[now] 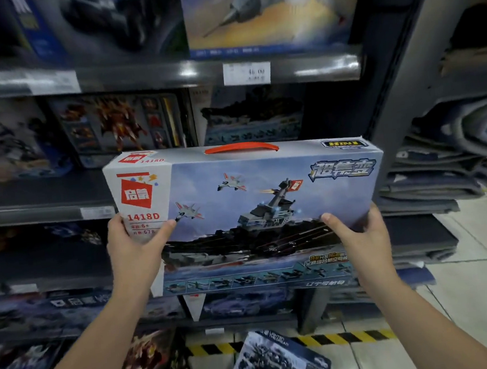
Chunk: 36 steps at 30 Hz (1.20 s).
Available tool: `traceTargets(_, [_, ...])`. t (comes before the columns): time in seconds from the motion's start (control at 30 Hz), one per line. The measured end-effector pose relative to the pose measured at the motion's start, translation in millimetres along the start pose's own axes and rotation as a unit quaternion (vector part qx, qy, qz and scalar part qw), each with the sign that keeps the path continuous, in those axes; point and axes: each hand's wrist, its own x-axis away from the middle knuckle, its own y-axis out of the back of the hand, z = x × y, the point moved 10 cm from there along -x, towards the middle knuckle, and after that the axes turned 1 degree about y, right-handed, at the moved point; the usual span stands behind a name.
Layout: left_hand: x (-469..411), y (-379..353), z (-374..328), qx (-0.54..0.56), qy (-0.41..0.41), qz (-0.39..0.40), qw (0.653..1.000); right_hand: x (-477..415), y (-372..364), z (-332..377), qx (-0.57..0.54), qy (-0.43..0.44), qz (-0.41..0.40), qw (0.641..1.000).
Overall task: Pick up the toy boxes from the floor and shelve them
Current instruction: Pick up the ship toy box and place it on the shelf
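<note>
Both forearms reach up and forward from the lower corners of the view. The left hand is at the lower left corner of a large toy box and the right hand is at its lower right, wrists bent back so the box stands upright and faces the camera. Beyond the fingers is a shop shelf unit with a price tag on its rail. Boxed toys line the tiers, among them a red robot box and a dark ship box just behind the held box. To the right of the right hand's fingers is a stack of folded grey mats. Below the hands lies pale tiled floor with a yellow-and-black tape strip, and another toy box lies flat there. Each hand grips the held box: the left thumb and right thumb press flat on the printed front. The other fingers wrap round the side edges to the back, mostly hidden. The box is off the floor in front of the middle tiers, its red handle on top, well above the fingers.
</note>
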Motion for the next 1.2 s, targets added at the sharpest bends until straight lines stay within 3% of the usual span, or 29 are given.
traceTargets(0.27, [-36, 30, -71, 0.062, -0.052, -0.006, 0.997, -9, -15, 94, -0.024, 0.073, -0.016, 0.997])
traceTargets(0.47, [-59, 33, -91, 0.067, -0.072, -0.003, 0.995, -17, -24, 126, -0.038, 0.102, -0.014, 0.994])
traceTargets(1.2, [-119, -59, -38, 0.046, -0.046, 0.006, 0.998, -134, -56, 38, -0.061, 0.082, 0.061, 0.993])
